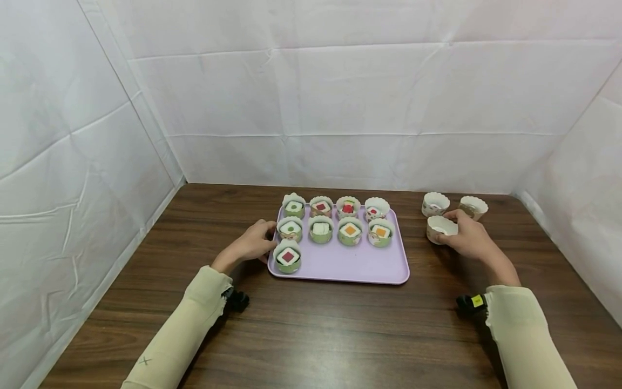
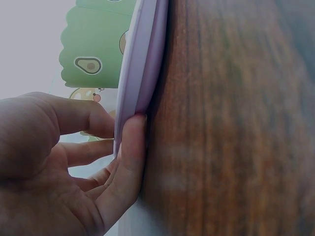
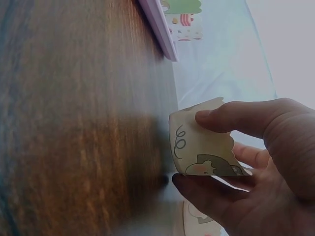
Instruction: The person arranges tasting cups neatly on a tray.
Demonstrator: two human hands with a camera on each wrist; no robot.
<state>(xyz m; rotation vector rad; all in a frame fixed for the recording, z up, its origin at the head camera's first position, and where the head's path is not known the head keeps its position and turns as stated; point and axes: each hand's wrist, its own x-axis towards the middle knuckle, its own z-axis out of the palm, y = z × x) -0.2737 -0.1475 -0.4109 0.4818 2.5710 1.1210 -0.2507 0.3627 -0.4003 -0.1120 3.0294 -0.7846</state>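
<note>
My left hand (image 1: 249,242) pinches the left rim of a lilac tray (image 1: 347,265). In the left wrist view, the thumb lies along the upper side of the rim and a finger lies under it. Close beside that hand stands a green paper baking cup (image 2: 91,54) with an avocado print. My right hand (image 1: 470,237) holds a cream paper baking cup (image 3: 197,140) between thumb and fingers, tilted, close over the table. Its inside looks white and bare in the head view. Several filled cups stand on the tray, with sushi-like pieces such as a white one with a red centre (image 1: 288,256).
Two more paper cups, one at the back (image 1: 435,204) and one to its right (image 1: 473,205), stand just beyond my right hand. White cloth walls (image 1: 340,97) enclose the brown wooden table (image 1: 316,335) at the back and sides.
</note>
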